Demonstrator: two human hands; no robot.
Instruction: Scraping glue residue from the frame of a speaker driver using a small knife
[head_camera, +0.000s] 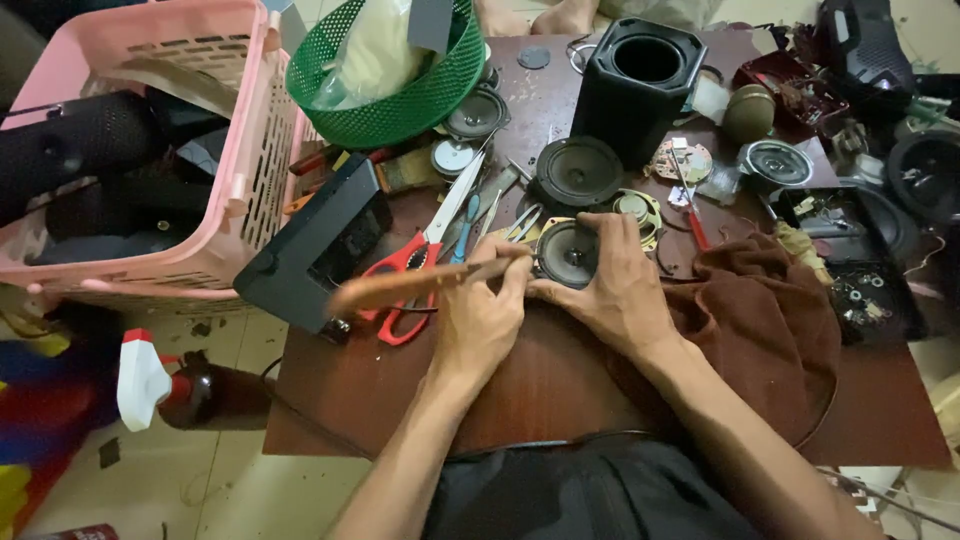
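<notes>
My left hand (478, 318) grips a wooden-handled tool (400, 286) whose tip points right toward a small round speaker driver (568, 254). My right hand (620, 285) holds that speaker driver against the dark wooden table (560, 385), thumb and fingers around its rim. Both hands meet near the table's middle. The tool's handle is blurred.
Red-handled scissors (415, 262), tweezers and more speaker drivers (578, 172) lie behind my hands. A black speaker box (640, 85) stands at the back, a green basket (400, 90) and pink crate (215, 150) to the left. A brown cloth (770, 320) lies right. A spray bottle (165, 385) stands on the floor.
</notes>
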